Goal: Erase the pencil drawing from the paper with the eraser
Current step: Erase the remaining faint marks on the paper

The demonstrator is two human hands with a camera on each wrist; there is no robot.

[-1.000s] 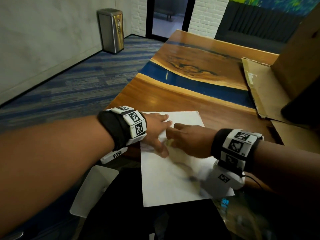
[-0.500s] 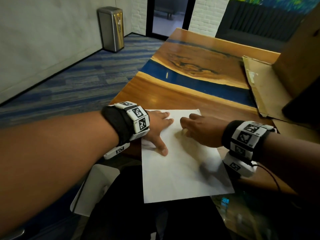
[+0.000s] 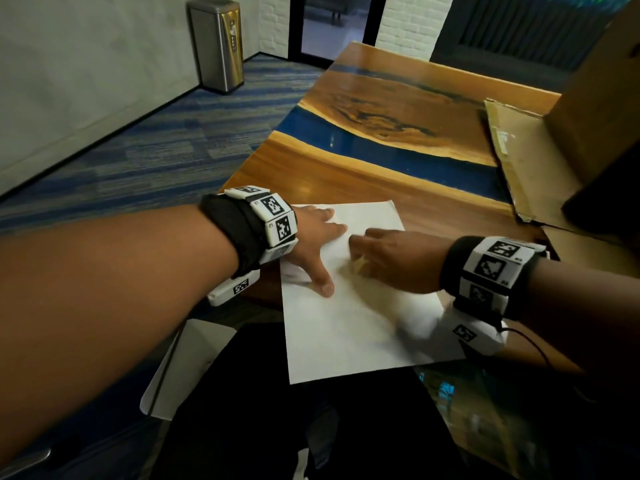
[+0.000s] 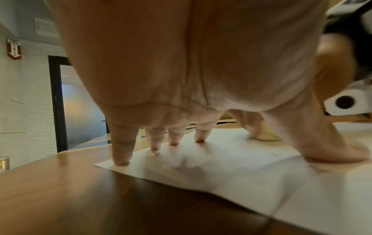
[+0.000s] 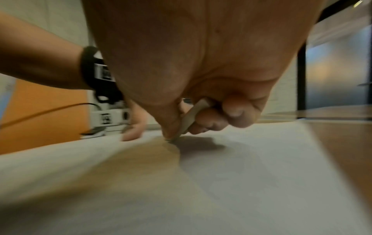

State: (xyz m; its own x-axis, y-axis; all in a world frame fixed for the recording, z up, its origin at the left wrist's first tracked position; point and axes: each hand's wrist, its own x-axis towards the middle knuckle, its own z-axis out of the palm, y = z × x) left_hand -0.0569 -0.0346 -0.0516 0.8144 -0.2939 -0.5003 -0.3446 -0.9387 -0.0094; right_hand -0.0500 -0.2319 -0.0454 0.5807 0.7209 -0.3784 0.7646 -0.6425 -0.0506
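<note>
A white sheet of paper [image 3: 346,337] lies at the near edge of the wooden table [image 3: 329,174]. My left hand [image 3: 317,245] presses flat on the sheet's left side with fingers [image 4: 122,147] and thumb spread. My right hand [image 3: 360,254] pinches a small pale eraser [image 3: 359,264] between thumb and fingers. The eraser's tip [image 5: 177,136] touches the paper [image 5: 251,174] just right of my left fingers. In the left wrist view the eraser [image 4: 267,137] shows behind my palm, and only faint pencil lines [image 4: 275,155] show on the paper [image 4: 231,174].
Flattened cardboard [image 3: 519,161] and a tall box [image 3: 595,109] fill the table's right side, with a dark object [image 3: 602,209] in front. A steel bin [image 3: 218,43] stands by the far wall. A white panel [image 3: 180,368] sits below the table's left edge.
My right hand slid the eraser up the sheet, away from me, then a little left toward my left fingers. My left hand kept pressing on the same spot.
</note>
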